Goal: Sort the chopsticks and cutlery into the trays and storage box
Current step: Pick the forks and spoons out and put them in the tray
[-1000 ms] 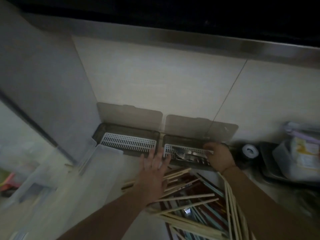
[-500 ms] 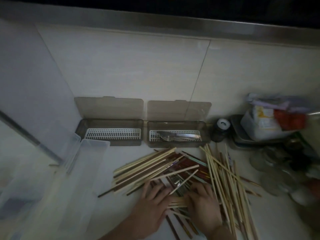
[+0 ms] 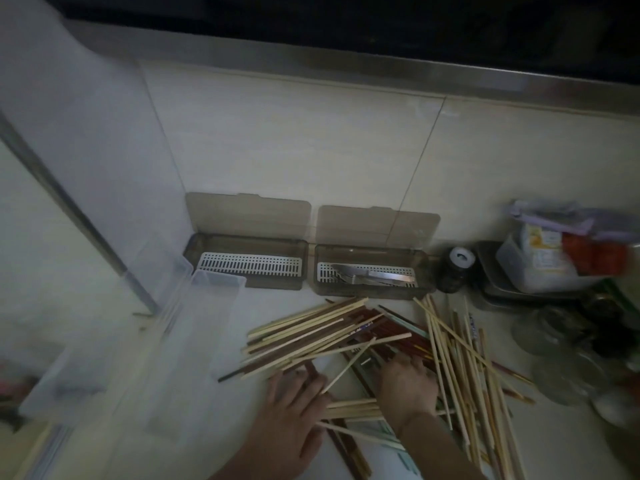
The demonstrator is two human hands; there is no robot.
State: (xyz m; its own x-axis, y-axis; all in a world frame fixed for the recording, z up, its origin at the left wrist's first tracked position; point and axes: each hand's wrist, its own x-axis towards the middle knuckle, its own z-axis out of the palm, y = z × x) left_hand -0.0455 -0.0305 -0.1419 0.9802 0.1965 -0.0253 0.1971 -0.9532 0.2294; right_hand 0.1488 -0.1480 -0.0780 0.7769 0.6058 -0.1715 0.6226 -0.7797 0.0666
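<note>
Two bare hands work a jumbled heap of chopsticks [image 3: 346, 337] spread across the pale counter [image 3: 277, 174] in the lower centre of the frame. The left hand [image 3: 294, 407] lies flat on the pile's near edge, fingers straight and slightly spread over a few pale sticks, gripping nothing. The right hand [image 3: 407, 386], just beside it, reaches into the darker red and brown sticks; its fingertips are buried among them, so whether they pinch anything cannot be told.

Behind the heap, against the tiled wall at mid-frame, stand two smoky trays with lids raised. The left tray [image 3: 194, 249] shows only its white slotted insert; the right tray [image 3: 320, 289] already holds metal cutlery [image 3: 367, 276]. A clear storage box [image 3: 214, 282] sits at lower left, blurred. Jars and a packed container [image 3: 540, 261] crowd the right edge.

The chopsticks look light, stiff and smooth, likely to roll and slide off one another once disturbed. The pale wooden ones lie mostly parallel at the left of the heap, which should let a bunch be gathered at mid-length and squared up at the tips. The crossed sticks at the right will probably need combing apart by colour first, since lifting one from an end could lever its neighbours off the counter.
</note>
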